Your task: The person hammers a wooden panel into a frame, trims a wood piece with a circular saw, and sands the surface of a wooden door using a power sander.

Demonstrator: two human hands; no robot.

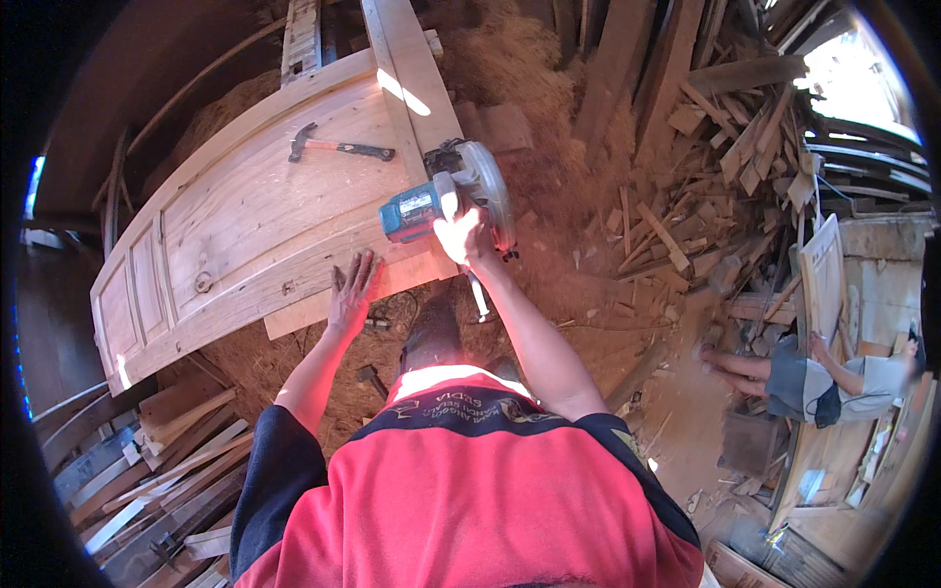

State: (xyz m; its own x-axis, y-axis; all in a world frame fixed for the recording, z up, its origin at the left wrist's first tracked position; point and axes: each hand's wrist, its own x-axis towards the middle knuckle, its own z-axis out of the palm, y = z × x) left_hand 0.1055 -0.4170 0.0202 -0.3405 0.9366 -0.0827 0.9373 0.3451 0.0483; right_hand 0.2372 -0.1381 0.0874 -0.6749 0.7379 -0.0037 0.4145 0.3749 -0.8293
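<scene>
My right hand point(461, 235) is closed round the handle of a teal circular saw point(410, 211), which rests at the right end of a wooden panel door point(265, 196). The saw's clear and grey guard point(487, 181) faces right, past the door's end. A straight board point(404, 88) lies across the door just beyond the saw. My left hand point(353, 292) lies flat with fingers spread on the door's near edge, over a thin plank point(304, 312) that juts out below. A claw hammer point(338, 147) with an orange and black handle lies on the door.
Sawdust point(520, 78) covers the ground past the door. Offcuts point(686, 225) are heaped at the right, and stacked timber strips point(167, 470) lie at the lower left. Another person point(833, 382) stands at the far right beside a wooden panel point(823, 274).
</scene>
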